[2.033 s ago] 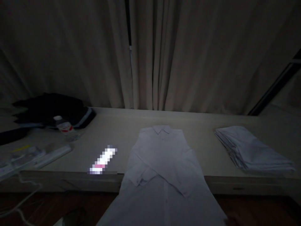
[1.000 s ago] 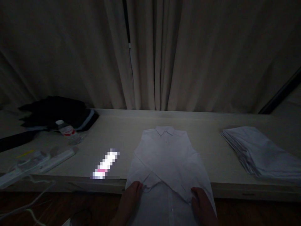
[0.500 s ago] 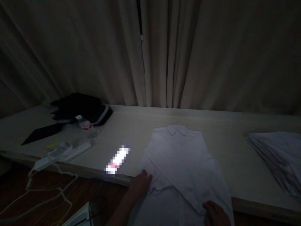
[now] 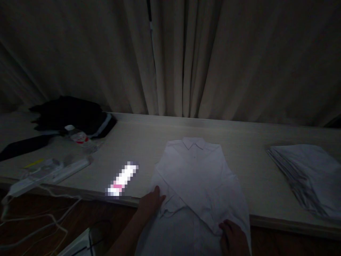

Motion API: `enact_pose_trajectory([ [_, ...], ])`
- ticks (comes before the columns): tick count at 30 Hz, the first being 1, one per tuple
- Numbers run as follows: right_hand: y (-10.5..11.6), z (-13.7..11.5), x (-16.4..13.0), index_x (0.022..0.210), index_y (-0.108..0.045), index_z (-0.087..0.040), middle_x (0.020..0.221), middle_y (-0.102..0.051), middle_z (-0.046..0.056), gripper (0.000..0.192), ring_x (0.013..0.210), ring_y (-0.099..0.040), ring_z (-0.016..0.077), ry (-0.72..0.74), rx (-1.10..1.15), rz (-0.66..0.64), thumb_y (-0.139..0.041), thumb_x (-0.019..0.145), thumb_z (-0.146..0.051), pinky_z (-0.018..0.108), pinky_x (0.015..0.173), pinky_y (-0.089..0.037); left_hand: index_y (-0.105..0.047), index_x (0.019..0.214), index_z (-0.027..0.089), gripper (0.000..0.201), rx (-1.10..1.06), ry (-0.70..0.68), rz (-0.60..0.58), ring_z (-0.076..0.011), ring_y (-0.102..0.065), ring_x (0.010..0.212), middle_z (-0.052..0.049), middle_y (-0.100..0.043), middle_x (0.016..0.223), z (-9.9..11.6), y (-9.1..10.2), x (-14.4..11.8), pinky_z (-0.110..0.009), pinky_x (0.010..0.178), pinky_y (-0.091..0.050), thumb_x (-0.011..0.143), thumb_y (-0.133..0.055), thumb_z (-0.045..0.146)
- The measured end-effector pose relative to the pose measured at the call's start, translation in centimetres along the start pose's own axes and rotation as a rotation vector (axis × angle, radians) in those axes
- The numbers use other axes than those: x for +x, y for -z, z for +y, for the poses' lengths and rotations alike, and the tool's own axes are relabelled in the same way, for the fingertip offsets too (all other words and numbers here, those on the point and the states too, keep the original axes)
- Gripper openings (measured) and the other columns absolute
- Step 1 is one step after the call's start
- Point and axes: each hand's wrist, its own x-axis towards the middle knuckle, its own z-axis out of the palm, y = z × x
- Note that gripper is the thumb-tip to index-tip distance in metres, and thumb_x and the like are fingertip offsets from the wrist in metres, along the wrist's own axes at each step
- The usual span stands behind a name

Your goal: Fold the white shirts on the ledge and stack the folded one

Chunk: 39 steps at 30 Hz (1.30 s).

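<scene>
A white collared shirt (image 4: pixel 191 174) lies front up on the table, collar away from me, its lower part hanging over the near edge. One sleeve crosses the front diagonally. My left hand (image 4: pixel 151 202) rests at the shirt's left side, with thumb and forefinger apart on the cloth. Lower right, my right hand (image 4: pixel 232 235) has its fingers closed at the end of the crossed sleeve. Dim light hides the undersides of both hands.
White folded clothes (image 4: pixel 309 174) lie at the right of the table (image 4: pixel 138 138). To the left are a bright pixelated patch (image 4: pixel 124 177), a plastic bottle (image 4: pixel 80 138), a dark clothes pile (image 4: pixel 69 115) and a power strip (image 4: pixel 71 170) near cables (image 4: pixel 53 217). Curtains (image 4: pixel 170 64) hang behind.
The whole view has shifted, so everything sits farther left and slightly higher. Both hands keep about the same places on the shirt, whose layout looks unchanged.
</scene>
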Motion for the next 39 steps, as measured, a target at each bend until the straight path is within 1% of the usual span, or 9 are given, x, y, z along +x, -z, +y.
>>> enact_pose_trajectory([
  [3,-0.4,0.2,-0.3,0.097,-0.064,-0.021,0.098,-0.066,0.011,0.027,0.088,-0.062,0.0242,-0.008,-0.005,0.004,-0.054,0.072,-0.022,0.036,0.074,-0.049,-0.040,0.123,0.016,0.047,-0.006,-0.017,-0.001,-0.0282,-0.065,0.093,-0.016,-0.068,0.101,0.0,-0.5,-0.9,-0.038,0.074,-0.046,0.087,-0.033,0.045],
  [9,-1.2,0.7,-0.9,0.098,-0.065,-0.024,0.099,-0.067,0.009,0.030,0.088,-0.063,0.0241,0.019,0.009,-0.027,-0.055,0.071,-0.021,0.036,0.074,-0.049,-0.032,0.135,0.013,0.054,0.048,-0.076,0.036,-0.0275,-0.060,0.105,-0.017,-0.062,0.116,-0.3,-1.7,-2.2,-0.039,0.084,-0.044,0.089,-0.031,0.042],
  [14,-1.0,-0.1,-0.6,0.096,-0.065,-0.021,0.102,-0.064,0.012,0.029,0.093,-0.060,0.0268,-0.112,0.032,-0.031,-0.049,0.071,-0.018,0.041,0.079,-0.047,-0.030,0.139,0.010,0.057,0.086,-0.059,0.084,-0.0288,-0.061,0.103,-0.019,-0.061,0.116,-0.3,-2.6,-2.3,-0.040,0.081,-0.046,0.090,-0.029,0.040],
  [19,-0.5,0.0,-0.4,0.098,-0.064,-0.022,0.100,-0.065,0.010,0.030,0.090,-0.061,0.0242,-0.053,0.046,-0.012,-0.054,0.070,-0.020,0.036,0.075,-0.048,-0.030,0.140,0.011,0.056,0.090,-0.039,0.091,-0.0284,-0.060,0.105,-0.018,-0.060,0.118,0.2,-2.5,-2.7,-0.040,0.083,-0.046,0.091,-0.028,0.038],
  [25,-0.7,0.3,-0.5,0.099,-0.063,-0.022,0.101,-0.065,0.010,0.031,0.091,-0.061,0.0242,-0.053,0.034,-0.020,-0.055,0.069,-0.019,0.036,0.076,-0.048,-0.030,0.141,0.011,0.056,0.091,-0.027,0.119,-0.0287,-0.059,0.104,-0.019,-0.059,0.118,0.2,-2.9,-3.0,-0.040,0.083,-0.046,0.091,-0.027,0.038],
  [30,-0.7,0.0,-0.2,0.098,-0.063,-0.024,0.101,-0.065,0.008,0.030,0.091,-0.061,0.0237,-0.071,0.044,0.006,-0.054,0.070,-0.018,0.036,0.077,-0.047,-0.032,0.141,0.013,0.056,0.056,-0.032,0.168,-0.0290,-0.059,0.104,-0.018,-0.059,0.117,0.2,-3.2,-3.1,-0.041,0.082,-0.045,0.091,-0.026,0.037],
  [34,-0.2,-0.6,0.2,0.098,-0.063,-0.024,0.102,-0.065,0.007,0.031,0.092,-0.060,0.0235,-0.116,0.050,-0.008,-0.053,0.070,-0.015,0.036,0.077,-0.047,-0.026,0.144,0.016,0.057,-0.001,-0.032,0.169,-0.0288,-0.059,0.104,-0.017,-0.060,0.116,0.4,-2.9,-3.7,-0.041,0.083,-0.045,0.091,-0.024,0.038],
  [37,0.3,-0.7,0.0,0.101,-0.063,-0.023,0.104,-0.065,0.008,0.033,0.094,-0.061,0.0232,-0.109,0.047,-0.013,-0.052,0.071,-0.015,0.035,0.078,-0.049,-0.020,0.145,0.014,0.062,-0.130,-0.021,0.228,-0.0277,-0.054,0.116,-0.017,-0.057,0.126,-0.4,-3.4,-4.9,-0.041,0.094,-0.042,0.090,-0.025,0.044],
  [39,0.3,-0.4,-0.7,0.105,-0.062,-0.021,0.107,-0.065,0.010,0.034,0.097,-0.061,0.0239,-0.091,0.033,0.016,-0.051,0.073,-0.017,0.036,0.080,-0.050,-0.023,0.143,0.010,0.065,-0.213,0.003,0.277,-0.0262,-0.047,0.125,-0.017,-0.049,0.136,-1.8,-4.5,-6.3,-0.041,0.104,-0.035,0.089,-0.025,0.047],
])
